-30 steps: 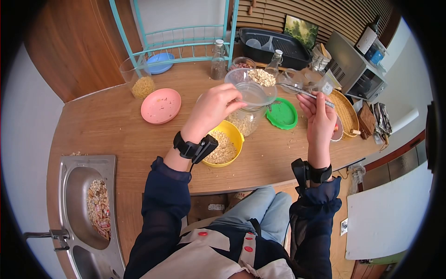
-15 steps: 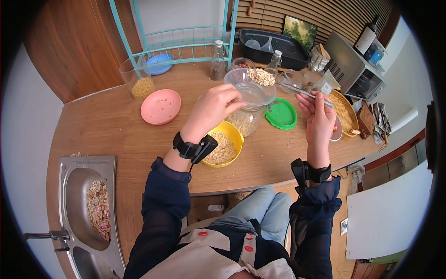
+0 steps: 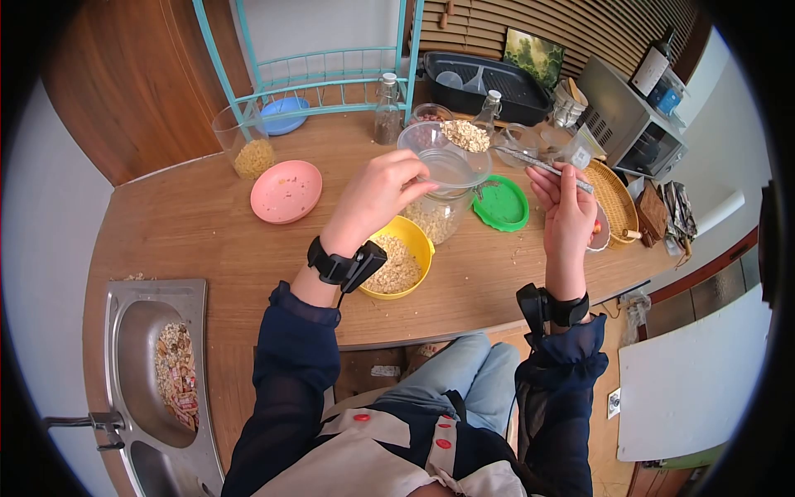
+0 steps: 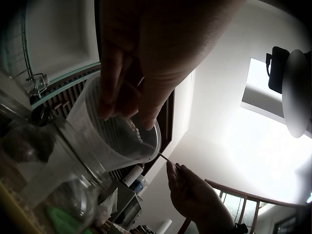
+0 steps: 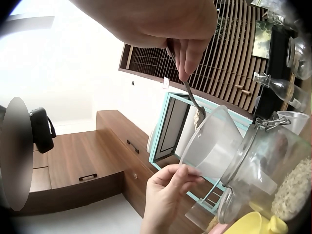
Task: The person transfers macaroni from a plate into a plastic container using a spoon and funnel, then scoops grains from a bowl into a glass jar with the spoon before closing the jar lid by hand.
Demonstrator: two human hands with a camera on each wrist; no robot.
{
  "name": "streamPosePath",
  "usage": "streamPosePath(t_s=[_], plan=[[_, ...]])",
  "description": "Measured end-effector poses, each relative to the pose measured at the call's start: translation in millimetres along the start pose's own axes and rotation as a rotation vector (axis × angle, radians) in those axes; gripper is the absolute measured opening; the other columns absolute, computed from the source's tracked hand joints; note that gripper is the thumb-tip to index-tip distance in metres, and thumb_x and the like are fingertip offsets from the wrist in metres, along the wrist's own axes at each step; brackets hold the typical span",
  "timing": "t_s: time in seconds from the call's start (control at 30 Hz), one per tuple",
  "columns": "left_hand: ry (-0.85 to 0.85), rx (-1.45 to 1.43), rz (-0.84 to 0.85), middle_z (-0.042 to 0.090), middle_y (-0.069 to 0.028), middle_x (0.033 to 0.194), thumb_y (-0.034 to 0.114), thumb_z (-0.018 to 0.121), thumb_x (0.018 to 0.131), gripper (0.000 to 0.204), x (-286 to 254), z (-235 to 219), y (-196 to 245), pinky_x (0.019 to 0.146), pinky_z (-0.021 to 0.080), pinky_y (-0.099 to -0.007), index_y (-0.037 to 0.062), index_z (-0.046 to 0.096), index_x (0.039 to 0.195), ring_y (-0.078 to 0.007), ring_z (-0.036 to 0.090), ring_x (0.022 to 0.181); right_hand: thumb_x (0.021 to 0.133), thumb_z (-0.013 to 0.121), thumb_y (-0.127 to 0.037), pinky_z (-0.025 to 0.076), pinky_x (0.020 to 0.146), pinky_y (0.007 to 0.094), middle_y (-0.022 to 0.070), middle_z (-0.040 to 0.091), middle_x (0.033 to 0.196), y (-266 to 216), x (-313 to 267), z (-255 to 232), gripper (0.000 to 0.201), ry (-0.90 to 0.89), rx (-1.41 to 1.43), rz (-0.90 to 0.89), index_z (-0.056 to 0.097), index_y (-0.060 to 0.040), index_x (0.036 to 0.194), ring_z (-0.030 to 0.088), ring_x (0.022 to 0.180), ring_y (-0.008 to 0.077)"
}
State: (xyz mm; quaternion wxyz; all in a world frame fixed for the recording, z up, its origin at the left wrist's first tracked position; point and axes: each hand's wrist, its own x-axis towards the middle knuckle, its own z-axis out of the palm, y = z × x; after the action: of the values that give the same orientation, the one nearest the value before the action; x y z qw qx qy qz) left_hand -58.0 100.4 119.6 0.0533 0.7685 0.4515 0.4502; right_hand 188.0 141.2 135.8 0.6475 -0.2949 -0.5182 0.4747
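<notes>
My left hand (image 3: 383, 184) pinches the near rim of a clear plastic funnel (image 5: 214, 144), which stands in the mouth of a glass clip-top jar (image 3: 443, 222) with oats at its bottom. In my right hand (image 3: 571, 214) is the handle of a metal spoon (image 3: 542, 165). The spoon's bowl carries a heap of rolled oats (image 3: 465, 135) over the funnel's far rim. A yellow bowl (image 3: 429, 253), also with oats in it, stands beside the jar, partly under my left wrist.
A pink plate (image 3: 287, 192) with crumbs lies left; a green lid (image 3: 503, 204) lies right of the jar. Glass bottles (image 3: 387, 112), a black grill pan (image 3: 522, 95) and a teal rack (image 3: 331, 83) stand behind. A sink (image 3: 137, 319) holding scraps is at lower left.
</notes>
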Motion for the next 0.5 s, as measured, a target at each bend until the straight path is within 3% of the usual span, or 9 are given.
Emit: streamPosePath(t_s=[0.5], plan=[[0.004,0.019,-0.004,0.057,-0.0085,0.077,0.013,0.065,0.075,0.016,-0.4,-0.6,0.8,0.058,0.047,-0.0287,-0.0012,0.059,0.078,-0.0216,0.057,0.067,0.094,0.042,-0.022,0.051,0.075,0.0269,0.0213,0.06,0.095,0.7,-1.9,2.1,0.029,-0.007,-0.001,0.0,0.047,0.0058,0.101,0.062,0.091,0.0259]])
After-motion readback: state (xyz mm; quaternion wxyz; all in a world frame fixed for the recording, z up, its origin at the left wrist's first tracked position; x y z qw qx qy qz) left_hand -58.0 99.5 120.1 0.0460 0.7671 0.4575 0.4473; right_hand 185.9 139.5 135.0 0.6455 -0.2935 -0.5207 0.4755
